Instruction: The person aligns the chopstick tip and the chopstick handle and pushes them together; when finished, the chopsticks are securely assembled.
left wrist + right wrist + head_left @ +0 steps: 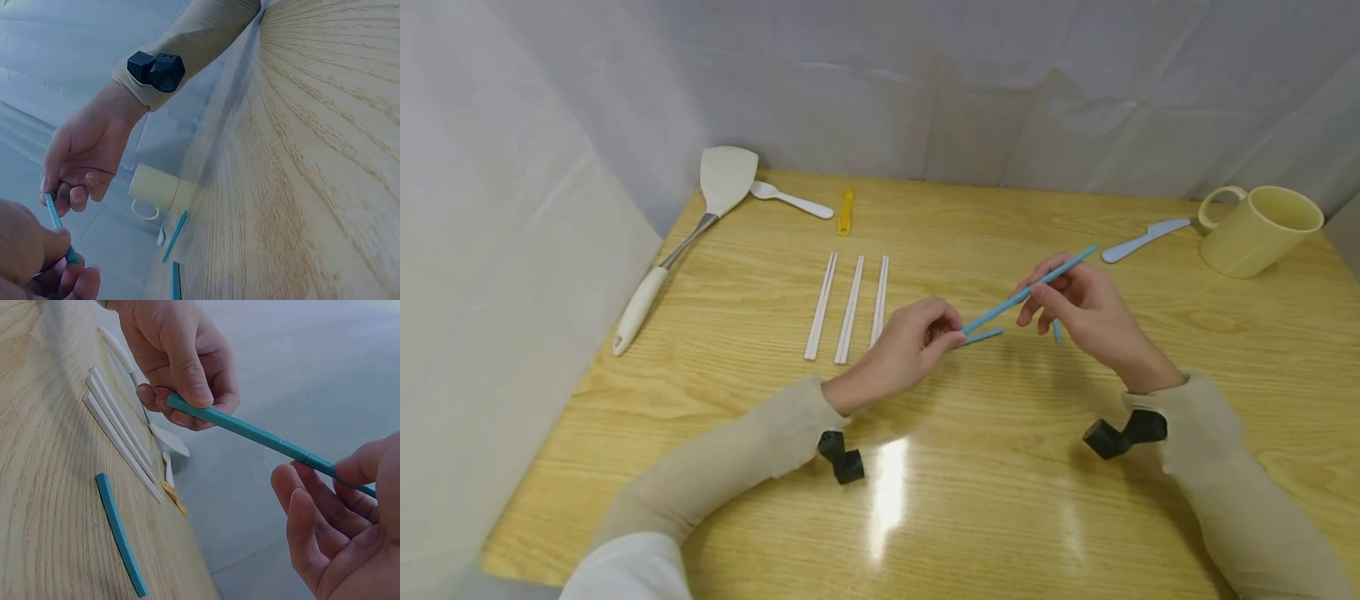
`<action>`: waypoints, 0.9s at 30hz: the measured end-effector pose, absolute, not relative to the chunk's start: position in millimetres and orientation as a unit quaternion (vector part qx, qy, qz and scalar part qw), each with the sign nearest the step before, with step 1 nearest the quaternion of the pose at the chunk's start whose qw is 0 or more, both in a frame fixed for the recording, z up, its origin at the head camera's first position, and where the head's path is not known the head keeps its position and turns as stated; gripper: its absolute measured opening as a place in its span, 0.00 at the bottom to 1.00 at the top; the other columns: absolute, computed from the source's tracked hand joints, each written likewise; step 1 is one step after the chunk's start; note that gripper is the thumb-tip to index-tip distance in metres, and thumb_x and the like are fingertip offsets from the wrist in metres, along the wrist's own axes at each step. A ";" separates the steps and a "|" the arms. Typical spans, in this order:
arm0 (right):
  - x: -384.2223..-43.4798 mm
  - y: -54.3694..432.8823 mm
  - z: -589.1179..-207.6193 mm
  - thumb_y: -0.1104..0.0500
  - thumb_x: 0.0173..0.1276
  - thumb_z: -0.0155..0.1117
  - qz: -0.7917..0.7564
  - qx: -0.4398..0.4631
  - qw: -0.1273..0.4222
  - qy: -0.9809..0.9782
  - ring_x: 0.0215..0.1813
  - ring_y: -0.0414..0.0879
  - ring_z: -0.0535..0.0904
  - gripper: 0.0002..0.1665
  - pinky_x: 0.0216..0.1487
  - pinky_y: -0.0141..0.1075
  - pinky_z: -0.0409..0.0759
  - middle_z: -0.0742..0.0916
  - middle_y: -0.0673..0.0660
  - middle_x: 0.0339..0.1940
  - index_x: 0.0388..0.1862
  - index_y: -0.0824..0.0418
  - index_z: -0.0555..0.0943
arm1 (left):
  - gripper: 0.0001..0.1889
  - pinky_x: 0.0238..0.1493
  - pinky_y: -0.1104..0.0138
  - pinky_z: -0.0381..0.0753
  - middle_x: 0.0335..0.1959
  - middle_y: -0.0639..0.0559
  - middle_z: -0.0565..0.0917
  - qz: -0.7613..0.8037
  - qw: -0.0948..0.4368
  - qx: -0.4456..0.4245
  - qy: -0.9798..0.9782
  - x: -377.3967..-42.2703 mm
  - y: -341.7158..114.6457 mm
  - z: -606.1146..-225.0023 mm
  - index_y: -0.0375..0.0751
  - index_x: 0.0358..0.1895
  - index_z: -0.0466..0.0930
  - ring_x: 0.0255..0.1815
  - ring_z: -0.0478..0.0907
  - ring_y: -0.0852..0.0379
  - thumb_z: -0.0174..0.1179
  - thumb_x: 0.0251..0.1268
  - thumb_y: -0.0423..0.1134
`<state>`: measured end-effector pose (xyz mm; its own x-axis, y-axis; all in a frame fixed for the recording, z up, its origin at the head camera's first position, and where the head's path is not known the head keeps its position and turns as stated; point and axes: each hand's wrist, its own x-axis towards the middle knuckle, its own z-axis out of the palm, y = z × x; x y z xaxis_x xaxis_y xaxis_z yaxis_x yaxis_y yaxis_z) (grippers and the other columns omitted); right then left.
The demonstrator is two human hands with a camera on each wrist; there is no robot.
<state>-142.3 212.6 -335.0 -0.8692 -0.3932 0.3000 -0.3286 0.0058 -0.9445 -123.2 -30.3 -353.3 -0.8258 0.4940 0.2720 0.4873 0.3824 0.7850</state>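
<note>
A blue chopstick [1000,309] is held slanting above the table between both hands. At its lower, thicker end my left hand [917,337] pinches it between thumb and fingers. My right hand [1086,312] pinches it farther up, its upper end sticking out past the fingers. In the right wrist view, joint lines ring the held chopstick [244,430] near its middle. Two blue stick pieces lie on the wood in the left wrist view, a farther piece [175,236] and a nearer piece [175,284]. The left hand partly hides three pairs of white chopsticks [849,310].
A white spatula [728,179] with a long handle lies at the left edge, beside a small white utensil [805,205] and a small yellow piece [846,212]. Back right, a yellow mug [1255,242] stands next to a pale blue knife [1135,244]. A pale curtain [880,100] hangs behind the table.
</note>
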 end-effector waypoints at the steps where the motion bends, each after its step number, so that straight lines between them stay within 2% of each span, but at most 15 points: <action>1: -142.5 212.8 -334.9 0.69 0.74 0.49 -0.656 -0.255 0.027 0.710 0.31 0.42 0.84 0.04 0.27 0.31 0.79 0.86 0.49 0.38 0.40 0.67 0.73 | 0.03 0.28 0.74 0.71 0.31 0.47 0.79 0.470 0.004 0.295 0.832 -123.1 -30.5 -353.5 0.35 0.38 0.78 0.27 0.70 0.60 0.60 0.66 0.31; 12: -146.4 209.2 -334.0 0.67 0.74 0.51 -0.625 -0.261 0.033 0.735 0.32 0.41 0.82 0.06 0.28 0.30 0.77 0.86 0.49 0.33 0.41 0.69 0.75 | 0.02 0.28 0.74 0.71 0.30 0.45 0.80 0.473 0.037 0.269 0.838 -121.9 -28.5 -354.2 0.33 0.36 0.78 0.27 0.72 0.59 0.59 0.66 0.30; 19: -157.3 204.9 -322.4 0.63 0.75 0.51 -0.574 -0.240 0.045 0.782 0.30 0.40 0.80 0.08 0.30 0.31 0.75 0.85 0.46 0.31 0.42 0.68 0.75 | 0.10 0.30 0.75 0.75 0.34 0.42 0.83 0.516 0.078 0.257 0.814 -120.4 -20.5 -354.6 0.30 0.45 0.73 0.29 0.76 0.60 0.60 0.65 0.31; 23: -163.1 199.5 -318.6 0.61 0.75 0.52 -0.555 -0.226 0.061 0.798 0.29 0.42 0.79 0.10 0.31 0.32 0.75 0.83 0.47 0.30 0.43 0.68 0.75 | 0.17 0.31 0.74 0.78 0.34 0.42 0.85 0.532 0.062 0.273 0.799 -119.2 -17.8 -353.5 0.32 0.48 0.68 0.29 0.80 0.58 0.64 0.61 0.30; 27: -166.1 196.0 -320.7 0.61 0.75 0.53 -0.553 -0.233 0.084 0.795 0.28 0.43 0.78 0.09 0.31 0.34 0.75 0.83 0.49 0.27 0.42 0.67 0.76 | 0.21 0.32 0.74 0.80 0.35 0.41 0.87 0.531 0.031 0.306 0.789 -119.9 -17.7 -354.3 0.33 0.51 0.68 0.29 0.83 0.57 0.68 0.56 0.29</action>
<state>-166.1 196.0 -320.7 -0.8778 -0.4628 0.1238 -0.2769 0.2794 -0.9194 -119.9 -17.7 -354.3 -0.8102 0.5167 0.2767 0.4507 0.2475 0.8577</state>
